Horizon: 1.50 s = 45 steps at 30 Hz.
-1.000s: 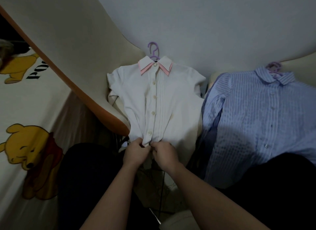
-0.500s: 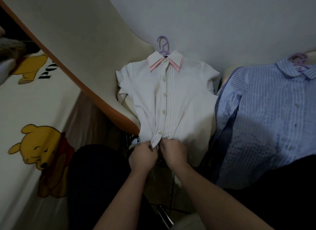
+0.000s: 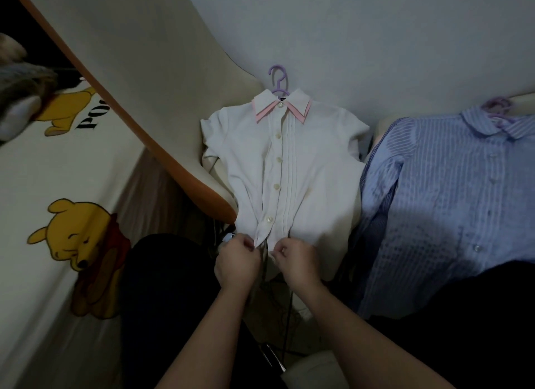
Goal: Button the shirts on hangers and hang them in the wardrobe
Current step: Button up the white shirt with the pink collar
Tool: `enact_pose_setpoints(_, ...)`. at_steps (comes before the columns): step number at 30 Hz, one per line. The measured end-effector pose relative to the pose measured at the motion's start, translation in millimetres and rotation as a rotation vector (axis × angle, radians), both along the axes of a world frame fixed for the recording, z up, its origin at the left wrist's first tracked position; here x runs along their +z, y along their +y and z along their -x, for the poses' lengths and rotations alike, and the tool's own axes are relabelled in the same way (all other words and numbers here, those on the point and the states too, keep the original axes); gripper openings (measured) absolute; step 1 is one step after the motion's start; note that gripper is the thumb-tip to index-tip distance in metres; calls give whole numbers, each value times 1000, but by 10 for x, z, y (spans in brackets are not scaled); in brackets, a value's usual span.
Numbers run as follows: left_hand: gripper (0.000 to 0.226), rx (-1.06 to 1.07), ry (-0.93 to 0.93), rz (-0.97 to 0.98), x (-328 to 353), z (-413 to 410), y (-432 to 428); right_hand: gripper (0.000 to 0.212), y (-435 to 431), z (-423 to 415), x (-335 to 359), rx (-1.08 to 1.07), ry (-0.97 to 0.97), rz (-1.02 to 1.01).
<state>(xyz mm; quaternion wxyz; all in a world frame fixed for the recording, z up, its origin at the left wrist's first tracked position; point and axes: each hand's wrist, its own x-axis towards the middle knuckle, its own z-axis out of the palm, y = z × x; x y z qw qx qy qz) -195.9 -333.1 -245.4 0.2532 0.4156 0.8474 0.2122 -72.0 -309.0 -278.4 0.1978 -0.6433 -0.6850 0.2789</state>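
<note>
A white short-sleeved shirt [image 3: 304,168] with a pink-edged collar lies on a purple hanger [image 3: 278,80], its buttons closed down to the lowest visible one near the hem. My left hand [image 3: 236,262] pinches the left hem edge of the placket. My right hand [image 3: 298,262] pinches the right hem edge just beside it. A small gap shows between the two edges at the bottom. To the right lies a blue striped shirt [image 3: 451,203] on another purple hanger [image 3: 496,109], its front closed.
A cream board with an orange edge [image 3: 162,145] slants down from the upper left to the white shirt. A sheet with yellow bear prints [image 3: 78,238] covers the left. Dark fabric [image 3: 173,301] lies below, and dark cloth overlaps the blue shirt's lower right.
The view has shifted so the shirts sit further right. My hands have parted slightly at the hem, each now holding one placket edge lower down.
</note>
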Motion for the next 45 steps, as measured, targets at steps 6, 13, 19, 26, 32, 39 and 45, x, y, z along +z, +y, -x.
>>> enact_pose_setpoints(6,16,77,-118,-116,38,-93,-155,22,-102,-163,99,-71,181,44)
enact_pose_setpoints(13,10,-35,-126,-77,66,-209,-235,18,-158,-170,191,-67,158,65)
enact_pose_setpoints(19,7,6,-283,-73,75,-160,-217,16,-181,-152,221,-113,325,169)
enact_pose_setpoints(26,7,-24,-395,-46,26,-139,-200,9,-193,-209,217,-168,562,337)
enact_pose_setpoints(32,19,70,-586,-22,120,-157,-207,13,-222,-257,209,-193,629,322)
enact_pose_setpoints(39,8,134,-752,-34,204,-172,-255,14,-194,-262,252,-305,759,374)
enact_pose_setpoints(45,5,113,-629,-92,156,-194,-271,12,-219,-209,360,-320,770,379)
